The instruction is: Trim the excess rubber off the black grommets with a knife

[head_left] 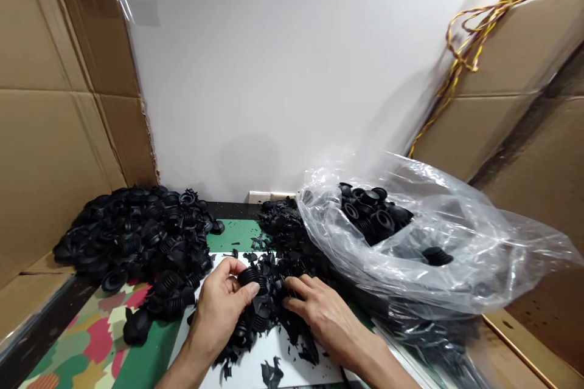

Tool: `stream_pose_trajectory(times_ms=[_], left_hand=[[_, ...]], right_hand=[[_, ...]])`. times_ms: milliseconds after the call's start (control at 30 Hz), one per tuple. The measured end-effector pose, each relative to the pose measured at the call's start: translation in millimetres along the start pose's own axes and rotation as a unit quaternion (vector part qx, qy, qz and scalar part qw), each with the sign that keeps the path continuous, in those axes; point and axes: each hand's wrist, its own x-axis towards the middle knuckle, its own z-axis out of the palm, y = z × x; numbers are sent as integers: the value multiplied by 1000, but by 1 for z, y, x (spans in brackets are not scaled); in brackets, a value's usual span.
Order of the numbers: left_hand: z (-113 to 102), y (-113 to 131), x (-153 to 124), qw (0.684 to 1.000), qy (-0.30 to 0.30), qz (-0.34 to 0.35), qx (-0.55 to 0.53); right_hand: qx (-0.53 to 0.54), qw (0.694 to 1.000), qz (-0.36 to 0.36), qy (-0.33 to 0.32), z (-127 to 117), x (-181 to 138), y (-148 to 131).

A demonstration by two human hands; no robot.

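Observation:
My left hand (221, 295) pinches a black ribbed rubber bellows (249, 278) between thumb and fingers, above the white board (186, 335). To its right, my right hand (317, 310) is closed, its bent fingers down among black rubber scraps (292, 328); whatever the fingertips hold is hidden. More ribbed black pieces lie just below my left hand's fingertips, mixed with torn bits. A large pile of similar black bellows (146, 234) sits to the left, some with ragged rubber around them.
At the right, a clear plastic bag (460, 213) stands open with several black bellows (374, 213) inside. Cardboard walls (68, 73) rise on both sides. Black offcuts (285, 222) are heaped at the back, near the white wall (255, 73). Twisted yellow wire (479, 18) hangs at upper right.

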Motion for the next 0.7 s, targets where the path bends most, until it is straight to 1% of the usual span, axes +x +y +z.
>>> stream_pose_trajectory(times_ms=[33,100,133,167,200,233,300,333,367,433,500,567,633,700], left_hand=[[1,-2,-1,1000,9,10,21],[3,-4,-4,997,32,39,64],[4,-5,-6,993,43,58,88],[5,-6,-7,989,54,81,114],[6,-7,-8,982,64,105,140],[7,-7,-8,975,73,130,166],[7,-9,-8,961,87,167,203],[7,-10,-8,957,92,177,213],[8,-11,-8,954,93,182,218],[8,-12,-8,953,92,181,223],[8,-12,-7,951,91,185,229],[8,-12,-7,944,98,206,240],[7,-11,-5,934,100,240,245],[5,-9,-5,928,86,270,242]], right_hand=[[19,1000,13,17,-2,0,0],[99,989,70,79,-7,6,-4],[158,973,117,119,-10,11,-9],[237,946,160,153,-11,18,-14],[314,913,200,165,-12,26,-21],[359,888,236,164,-11,35,-28],[393,859,284,164,-6,50,-41],[415,841,297,179,-3,56,-46],[439,828,291,192,0,61,-49],[470,810,271,222,6,66,-51],[471,808,250,252,9,68,-50],[458,810,242,275,11,69,-49],[457,805,254,282,12,71,-51],[475,788,288,267,14,75,-53]])
